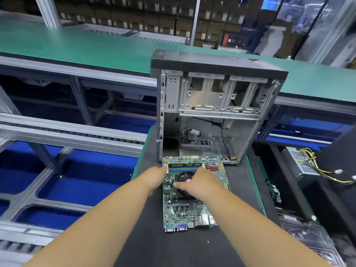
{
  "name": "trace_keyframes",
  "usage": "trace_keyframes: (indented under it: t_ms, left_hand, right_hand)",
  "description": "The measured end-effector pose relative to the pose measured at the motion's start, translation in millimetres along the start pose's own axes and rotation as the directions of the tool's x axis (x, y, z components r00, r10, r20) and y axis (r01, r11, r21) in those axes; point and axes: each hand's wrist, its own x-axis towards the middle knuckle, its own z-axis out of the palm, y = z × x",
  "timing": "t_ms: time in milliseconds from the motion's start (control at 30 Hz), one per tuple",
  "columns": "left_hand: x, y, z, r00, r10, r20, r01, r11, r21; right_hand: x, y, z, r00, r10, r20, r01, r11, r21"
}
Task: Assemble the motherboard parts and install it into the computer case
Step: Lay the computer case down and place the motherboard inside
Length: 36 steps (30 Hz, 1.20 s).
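Note:
A green motherboard [185, 211] lies flat on the dark mat [173, 247], its port row toward me. A black CPU cooler fan [183, 179] sits on the board, with RAM slots [183, 168] just beyond it. My left hand [154, 178] rests at the board's left edge, fingers by the near end of the RAM slots. My right hand [198, 185] lies over the cooler, fingers reaching to the far end of the slots and thumb pointing left. Whether either hand pinches anything is hidden. The open computer case [213, 112] stands right behind the board.
A power supply with yellow cables [306, 164] sits at the right beside dark boxes. A green conveyor table [77, 43] runs behind the case. Roller rails and blue bins [67, 185] lie to the left, below the mat's edge.

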Motion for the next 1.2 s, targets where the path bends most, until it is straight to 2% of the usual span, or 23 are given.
trace_keyframes:
  t_ms: [67,233,400,533,667,767,867,967,1100,1133,1200]
  left_hand:
    - [4,-5,0,1.000,-0.003,0.002,0.003,0.999,-0.040]
    - [8,-10,0,0.996,-0.032,0.079,0.052,0.961,-0.271]
    - [21,-16,2,0.997,-0.042,0.071,0.072,0.862,-0.501]
    - [27,-21,0,0.995,0.043,-0.088,-0.075,0.916,-0.393]
    - [29,-25,0,0.988,0.103,-0.115,-0.131,0.955,-0.266]
    - [27,-33,0,0.984,0.146,-0.100,-0.155,0.984,-0.089]
    - [24,-40,1,0.960,0.249,-0.128,-0.242,0.968,0.064]
    - [20,-40,-2,0.904,0.360,-0.232,-0.320,0.928,0.191]
    - [17,-40,-7,0.872,0.388,-0.297,-0.396,0.917,0.034]
    - [16,-40,-8,0.876,0.392,-0.283,-0.409,0.912,-0.003]
    - [16,-40,-7,0.891,0.382,-0.244,-0.413,0.906,-0.093]
  right_hand:
    - [-1,-5,5,0.999,0.041,-0.012,-0.041,0.998,-0.047]
    - [1,-11,18,0.990,0.124,-0.063,-0.132,0.981,-0.140]
    - [3,-11,23,0.984,0.178,0.004,-0.178,0.983,-0.036]
    - [4,-7,23,0.986,0.162,0.046,-0.164,0.986,0.030]
    - [4,-5,23,0.988,0.150,0.039,-0.152,0.986,0.065]
    - [3,-3,25,0.991,0.135,0.024,-0.136,0.989,0.057]
    - [3,-1,27,0.992,0.129,0.000,-0.129,0.992,0.012]
    - [7,1,24,0.994,0.103,0.045,-0.103,0.995,-0.002]
    - [14,3,1,0.981,0.092,0.168,-0.095,0.995,0.010]
    - [17,3,-3,0.986,0.091,0.138,-0.091,0.996,-0.005]
    - [23,1,-8,0.999,0.044,-0.016,-0.045,0.997,-0.064]
